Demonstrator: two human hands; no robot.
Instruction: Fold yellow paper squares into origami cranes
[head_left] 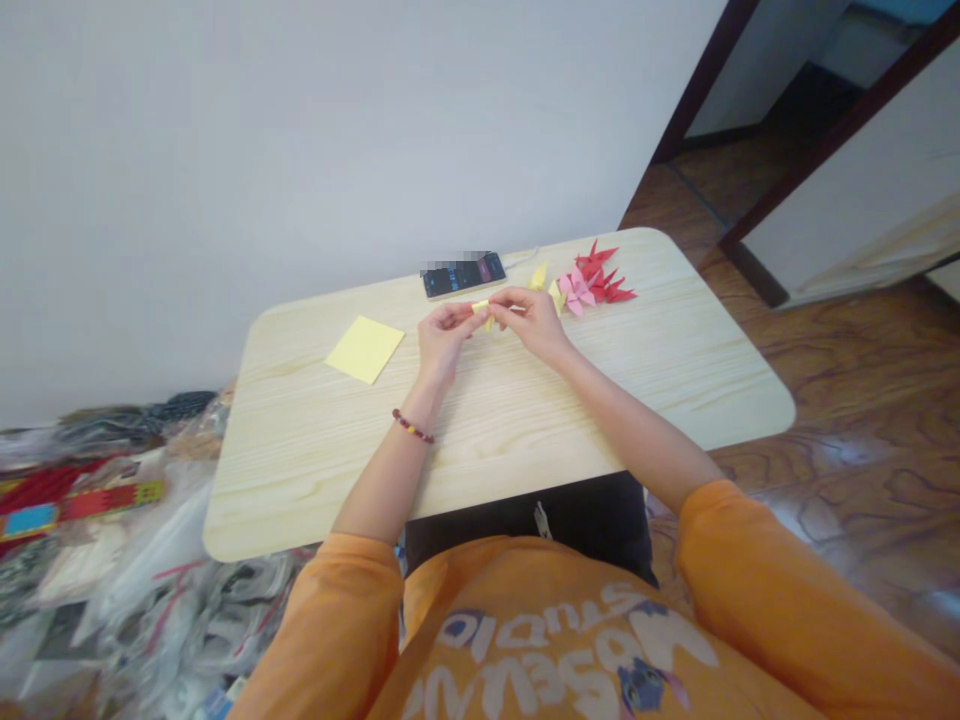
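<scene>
Yellow paper strip [480,307] is what I see pinched between the nearly closed fingertips [501,298] of my left hand [442,335] and right hand [536,322], held just above a pale wood table [315,440]. A yellow square sheet [364,349] lies left of the hands; red origami cranes [600,275], pink origami [575,290] and a phone [463,275] lie just beyond them.

A small piece of folded yellow paper [481,308] is pinched between my left hand [442,335] and right hand [532,320], just above the middle of the frame. It looks narrow and layered, with a pale pointed end dipping below my fingers [500,298]. They cover most of it, so I can't make out its full shape.
</scene>
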